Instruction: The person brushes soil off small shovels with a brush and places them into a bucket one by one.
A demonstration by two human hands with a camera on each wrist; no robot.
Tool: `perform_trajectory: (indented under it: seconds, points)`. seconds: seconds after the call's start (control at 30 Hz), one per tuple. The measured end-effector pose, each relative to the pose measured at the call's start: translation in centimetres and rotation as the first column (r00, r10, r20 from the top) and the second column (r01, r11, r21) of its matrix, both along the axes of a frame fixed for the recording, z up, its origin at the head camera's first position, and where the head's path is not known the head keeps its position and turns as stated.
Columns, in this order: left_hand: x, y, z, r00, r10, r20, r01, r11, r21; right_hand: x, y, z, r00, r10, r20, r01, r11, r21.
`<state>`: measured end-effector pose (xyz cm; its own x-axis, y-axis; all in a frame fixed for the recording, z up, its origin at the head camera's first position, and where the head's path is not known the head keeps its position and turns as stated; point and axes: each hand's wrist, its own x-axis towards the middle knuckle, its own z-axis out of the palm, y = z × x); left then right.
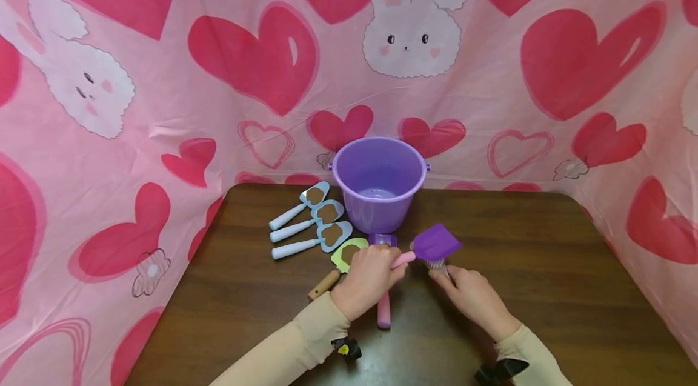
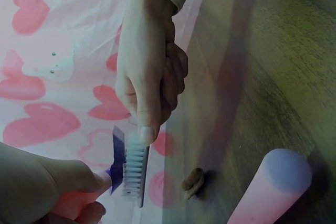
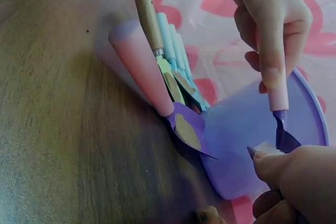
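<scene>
My left hand (image 1: 373, 280) grips the pink handle (image 3: 279, 95) of a small toy shovel with a purple blade (image 1: 436, 243), held above the table. In my right hand (image 1: 477, 301) is a brush (image 2: 137, 174) with pale bristles, the thumb lying along its back. Those bristles face the blade at close range; I cannot tell whether they touch it. A second shovel with a pink handle (image 1: 384, 312) lies below my left hand, and the right wrist view shows a brown patch on its purple blade (image 3: 188, 129).
A purple bucket (image 1: 376, 213) stands at the back. Left of it lie several blue shovels with white handles (image 1: 294, 248) and a green shovel (image 1: 343, 256) with a wooden handle, brown patches on their blades. A brown lump (image 2: 193, 183) rests on the dark wooden table (image 1: 545, 252).
</scene>
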<state>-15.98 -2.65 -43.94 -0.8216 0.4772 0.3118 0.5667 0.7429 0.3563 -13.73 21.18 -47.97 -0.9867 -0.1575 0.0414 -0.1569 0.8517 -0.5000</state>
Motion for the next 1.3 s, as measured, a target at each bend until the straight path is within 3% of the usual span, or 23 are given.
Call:
perform_trajectory:
  seconds: [0.4, 0.6, 0.93, 1.03, 1.3]
  points:
    - [0.1, -0.3, 0.2, 1.000, -0.008, 0.024, 0.008, 1.000, -0.002, -0.2, 1.7, 0.4, 0.998, -0.056, -0.027, 0.057, 0.998, 0.012]
    - [0.2, -0.5, 0.3, 1.000, -0.012, 0.004, 0.012, 1.000, -0.002, -0.3, 2.1, 0.1, 0.997, -0.070, -0.013, 0.070, 0.997, 0.025]
    - [0.1, 0.3, -0.1, 0.999, -0.009, -0.049, 0.009, 1.000, -0.003, 0.0, 0.3, -0.2, 0.999, 0.017, -0.047, -0.016, 1.000, 0.022]
    - [0.1, 0.4, -0.1, 0.998, -0.011, -0.059, 0.010, 1.000, -0.007, 0.0, 0.5, 0.1, 0.998, 0.002, -0.057, -0.001, 1.000, 0.014]
    - [-0.1, -0.5, 0.1, 1.000, 0.004, 0.011, -0.004, 1.000, 0.010, -0.4, 2.6, 0.7, 0.996, -0.078, -0.041, 0.079, 0.996, 0.029]
